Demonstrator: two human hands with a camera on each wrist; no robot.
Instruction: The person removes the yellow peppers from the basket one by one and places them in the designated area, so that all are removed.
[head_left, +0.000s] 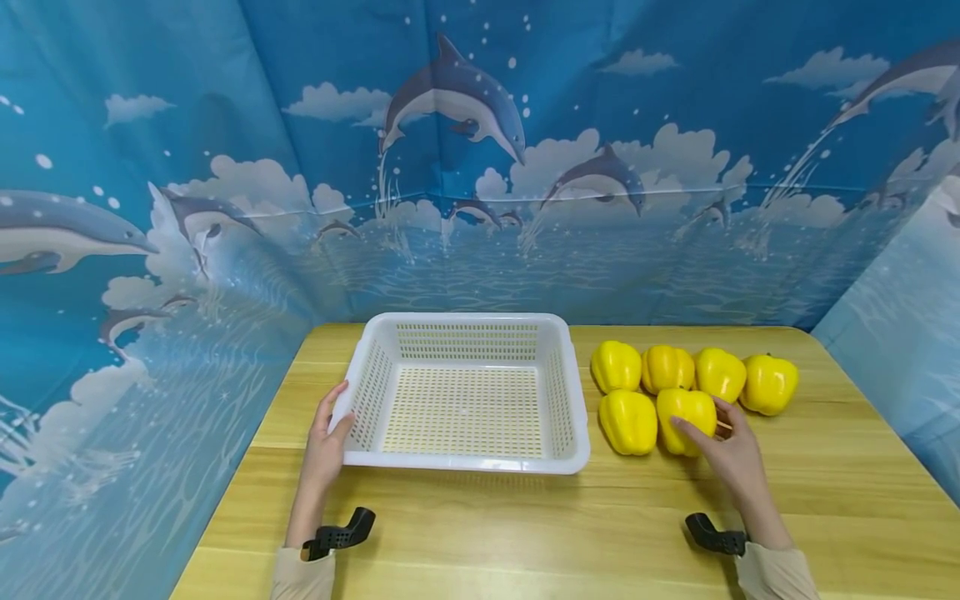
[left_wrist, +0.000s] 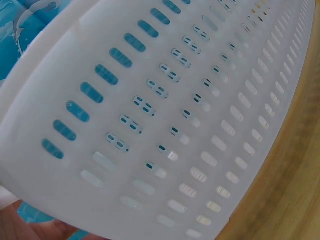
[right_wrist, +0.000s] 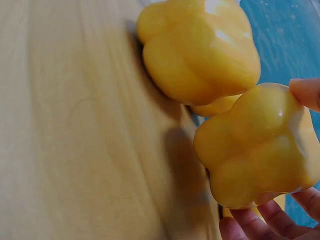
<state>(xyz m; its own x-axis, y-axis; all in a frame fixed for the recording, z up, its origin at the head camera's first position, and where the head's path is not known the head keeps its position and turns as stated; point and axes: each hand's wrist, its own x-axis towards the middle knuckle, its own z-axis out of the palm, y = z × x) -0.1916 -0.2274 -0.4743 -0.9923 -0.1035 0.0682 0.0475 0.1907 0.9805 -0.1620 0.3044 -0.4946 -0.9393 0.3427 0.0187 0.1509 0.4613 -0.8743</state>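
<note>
My left hand point(head_left: 325, 446) grips the left side of a white plastic basket point(head_left: 465, 462), thumb at the rim and fingers along the outer wall. Close up in the left wrist view, the slotted basket wall point(left_wrist: 165, 120) hides most of that hand. My right hand point(head_left: 738, 458) holds a yellow bell pepper point(head_left: 686, 417) between thumb and fingers, at the front of a group of peppers. The right wrist view shows this pepper point(right_wrist: 260, 145) tilted, its lobed end facing the camera, with fingers below and the thumb above. Another yellow bell pepper point(head_left: 628, 422) sits just left of it.
Behind these stands a row of several more yellow bell peppers point(head_left: 720, 375), right of the basket. All rest on a wooden table point(head_left: 480, 533). A blue dolphin-print curtain point(head_left: 465, 258) hangs along the table's back edge and sides.
</note>
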